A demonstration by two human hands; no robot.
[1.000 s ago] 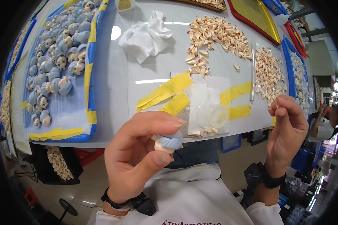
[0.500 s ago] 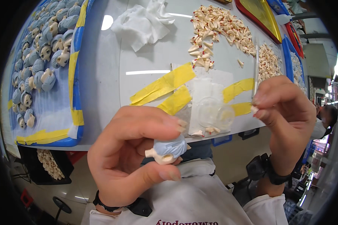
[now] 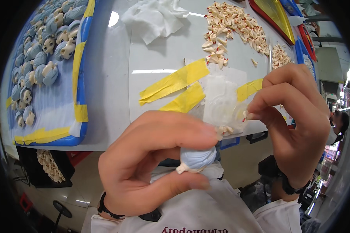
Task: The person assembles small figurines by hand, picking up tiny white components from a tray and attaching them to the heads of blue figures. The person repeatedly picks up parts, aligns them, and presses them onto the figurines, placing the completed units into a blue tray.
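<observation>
Between thumb and fingers, my left hand (image 3: 144,155) grips a small doll head (image 3: 198,159) with pale blue moulded hair, its cream neck stub pointing down and left. My right hand (image 3: 295,101) is closed in a pinch on a tiny cream, red-tipped part (image 3: 244,115), to the right of the head and apart from it. Behind the hands lies a clear round plastic dish (image 3: 220,112) on a white pad. A few loose cream parts (image 3: 224,130) lie at the table's near edge, just beyond my left fingertips.
A blue tray (image 3: 80,73) at left holds many blue-haired doll heads (image 3: 40,58). Red-tipped cream parts (image 3: 237,29) are heaped at the back. Yellow tape strips (image 3: 175,82), a crumpled white cloth (image 3: 155,19) and a yellow tray (image 3: 274,17) lie around. A black bin (image 3: 68,167) stands below the table.
My left hand has moved right with the doll head, which has turned so more hair shows. My right hand has come left with the small part, closer to the head.
</observation>
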